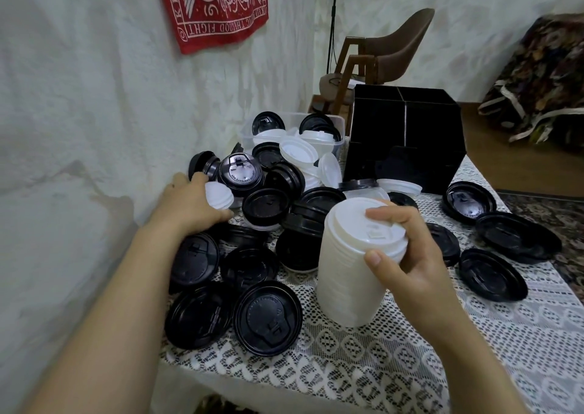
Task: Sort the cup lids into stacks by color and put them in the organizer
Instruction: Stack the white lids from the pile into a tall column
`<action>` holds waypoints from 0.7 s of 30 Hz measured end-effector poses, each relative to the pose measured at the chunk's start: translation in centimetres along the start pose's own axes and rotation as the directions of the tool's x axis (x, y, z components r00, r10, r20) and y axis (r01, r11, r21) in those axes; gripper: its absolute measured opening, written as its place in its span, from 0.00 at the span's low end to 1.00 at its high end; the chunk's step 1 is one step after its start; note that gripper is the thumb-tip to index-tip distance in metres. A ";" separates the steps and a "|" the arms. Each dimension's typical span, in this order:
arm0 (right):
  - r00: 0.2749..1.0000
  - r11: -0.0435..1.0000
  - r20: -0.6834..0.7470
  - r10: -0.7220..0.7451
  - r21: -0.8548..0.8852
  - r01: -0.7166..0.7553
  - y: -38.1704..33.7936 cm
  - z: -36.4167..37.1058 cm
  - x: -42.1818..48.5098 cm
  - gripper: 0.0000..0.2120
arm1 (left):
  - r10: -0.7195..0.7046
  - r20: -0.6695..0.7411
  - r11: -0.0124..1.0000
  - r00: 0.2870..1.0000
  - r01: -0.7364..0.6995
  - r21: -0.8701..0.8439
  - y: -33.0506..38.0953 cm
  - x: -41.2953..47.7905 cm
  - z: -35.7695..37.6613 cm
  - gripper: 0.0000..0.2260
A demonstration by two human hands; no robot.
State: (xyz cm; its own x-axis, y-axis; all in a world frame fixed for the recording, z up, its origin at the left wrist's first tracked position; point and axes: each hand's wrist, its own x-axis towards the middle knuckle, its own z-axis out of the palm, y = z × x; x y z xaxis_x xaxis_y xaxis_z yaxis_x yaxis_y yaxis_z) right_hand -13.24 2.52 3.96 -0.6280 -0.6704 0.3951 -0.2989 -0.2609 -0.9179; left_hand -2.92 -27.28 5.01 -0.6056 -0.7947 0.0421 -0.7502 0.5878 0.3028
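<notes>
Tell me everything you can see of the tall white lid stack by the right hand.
The white lid stack is a tall column of nested, matte white plastic cup lids, top lid showing a raised rim and sip tab. It leans, top face turned toward the camera. The right hand grips its upper end, thumb in front, fingers over the top. Its base is down at the lace tablecloth, among black lids.

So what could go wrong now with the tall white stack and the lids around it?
The white stack is tall and leans, and the right hand has its grip only near the top, so lower lids might slip out. The left hand holds a white lid among heaped black lids; lifting it could knock some off the table edge.
</notes>
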 end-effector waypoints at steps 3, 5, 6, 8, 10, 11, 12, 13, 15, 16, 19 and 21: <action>1.000 1.000 -0.003 -0.002 -0.008 0.002 0.0 0.0 0.0 0.15 | 0.129 -0.086 0.977 0.988 -0.142 -0.157 0.8 -1.1 -1.2 0.38; 1.000 1.000 -0.001 0.001 -0.015 -0.001 0.0 0.0 0.0 0.15 | 0.238 -0.074 0.944 0.968 -0.249 -0.217 1.8 -2.1 -2.1 0.41; 1.000 1.000 0.001 0.002 -0.016 -0.002 0.0 0.0 0.0 0.15 | 0.297 -0.042 0.925 0.954 -0.298 -0.236 2.6 -2.9 -2.4 0.43; 1.000 1.000 0.001 -0.003 -0.022 0.003 0.0 -0.1 0.0 0.15 | 0.397 0.048 0.895 0.917 -0.375 -0.240 4.2 -4.5 -2.2 0.46; 1.000 1.000 0.001 -0.006 -0.024 0.006 0.0 -0.1 0.0 0.15 | 0.431 0.142 0.897 0.891 -0.404 -0.180 5.4 -6.2 -1.1 0.44; 1.000 1.000 0.002 -0.006 -0.026 0.006 0.0 -0.1 0.0 0.15 | 0.417 0.163 0.907 0.894 -0.397 -0.144 5.9 -6.9 -0.5 0.43; 1.000 1.000 0.002 -0.007 -0.028 0.007 0.0 -0.1 -0.1 0.15 | 0.400 0.162 0.915 0.902 -0.386 -0.114 6.2 -7.4 0.2 0.42; 1.000 1.000 0.003 -0.008 -0.029 0.008 0.0 -0.1 -0.1 0.15 | 0.387 0.156 0.922 0.909 -0.377 -0.087 6.4 -7.8 0.8 0.42; 1.000 1.000 0.003 -0.008 -0.030 0.008 0.0 -0.1 -0.1 0.15 | 0.362 0.191 0.932 0.912 -0.355 -0.073 6.6 -8.3 1.4 0.43; 1.000 0.999 0.003 -0.007 -0.032 0.007 -0.1 -0.1 -0.1 0.15 | 0.353 0.224 0.936 0.908 -0.340 -0.096 6.7 -8.4 1.5 0.42; 1.000 1.000 0.006 0.000 -0.030 0.000 -0.1 -0.2 -0.1 0.15 | 0.346 0.312 0.937 0.885 -0.311 -0.158 6.7 -8.6 1.2 0.41; 1.000 1.000 0.007 0.002 -0.031 -0.001 -0.1 -0.2 -0.1 0.15 | 0.351 0.335 0.935 0.875 -0.310 -0.170 6.3 -8.5 0.9 0.42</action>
State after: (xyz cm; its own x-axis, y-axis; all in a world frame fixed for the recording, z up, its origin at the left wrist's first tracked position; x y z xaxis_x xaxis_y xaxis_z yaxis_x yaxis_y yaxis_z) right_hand -13.26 2.72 4.03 -0.6237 -0.6754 0.3935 -0.3200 -0.2386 -0.9169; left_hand -2.72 -16.66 5.72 -0.8817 -0.4378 -0.1757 -0.4687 0.7707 0.4316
